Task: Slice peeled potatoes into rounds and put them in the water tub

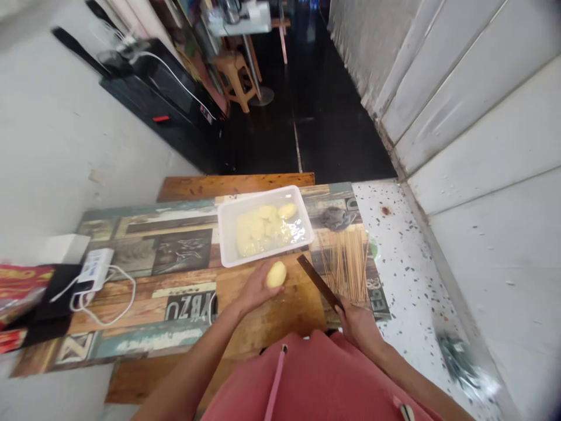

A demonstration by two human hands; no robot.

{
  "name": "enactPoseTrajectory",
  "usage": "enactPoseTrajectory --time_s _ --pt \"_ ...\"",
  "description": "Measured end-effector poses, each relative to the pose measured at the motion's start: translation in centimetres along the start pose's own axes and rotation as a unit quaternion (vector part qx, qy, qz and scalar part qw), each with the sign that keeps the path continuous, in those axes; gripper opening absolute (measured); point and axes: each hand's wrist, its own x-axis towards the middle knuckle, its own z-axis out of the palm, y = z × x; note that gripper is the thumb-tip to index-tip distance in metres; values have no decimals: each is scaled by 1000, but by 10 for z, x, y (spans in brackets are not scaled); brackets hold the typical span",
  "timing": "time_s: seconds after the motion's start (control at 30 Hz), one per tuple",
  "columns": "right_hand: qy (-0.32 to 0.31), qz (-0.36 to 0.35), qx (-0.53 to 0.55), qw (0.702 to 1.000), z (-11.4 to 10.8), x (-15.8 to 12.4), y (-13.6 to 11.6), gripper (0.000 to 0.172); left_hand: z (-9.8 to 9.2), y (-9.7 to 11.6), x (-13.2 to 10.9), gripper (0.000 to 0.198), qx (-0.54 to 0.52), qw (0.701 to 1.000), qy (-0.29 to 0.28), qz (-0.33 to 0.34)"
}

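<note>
My left hand [256,289] is closed around a peeled potato [276,274] just above the wooden cutting board [302,292]. In my right hand [357,324] is a knife [319,280] with a long, dark brown blade, its tip angled up and left over the board's right side. Beyond the board, a white plastic tub [222,237] holds water and several peeled potatoes [267,212]. Many thin wooden skewers [350,257] lie in a spread bundle to the right of the knife.
A crumpled grey cloth [337,218] lies behind the skewers. On the table's left are a white power strip [97,266] with a looped cable and a red packet [21,289]. A wooden bench [236,185] borders the far edge; a stool [236,79] stands farther back.
</note>
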Motion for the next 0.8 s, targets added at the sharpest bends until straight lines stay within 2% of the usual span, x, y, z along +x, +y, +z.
enactPoseTrajectory --time_s 0.17,0.23,0.3,0.4,0.6,0.8 --pt "-60 -53 -89 993 2 4 -23 34 63 -17 -40 66 68 996 23 -54" --pt "-72 -74 -88 991 4 3 -28 32 78 -24 -52 65 96 993 40 -49" --pt "-83 -88 -80 989 5 0 -31 31 84 -29 -62 67 122 990 57 -26" --pt "-103 -105 -79 986 5 -3 -32 27 82 -32 -73 65 163 985 55 30" --pt "-105 -120 -95 983 9 -6 -29 19 58 -20 -75 46 279 953 -76 88" --pt "-101 -143 -116 978 4 -3 -26 21 52 -2 -66 39 363 913 -146 113"
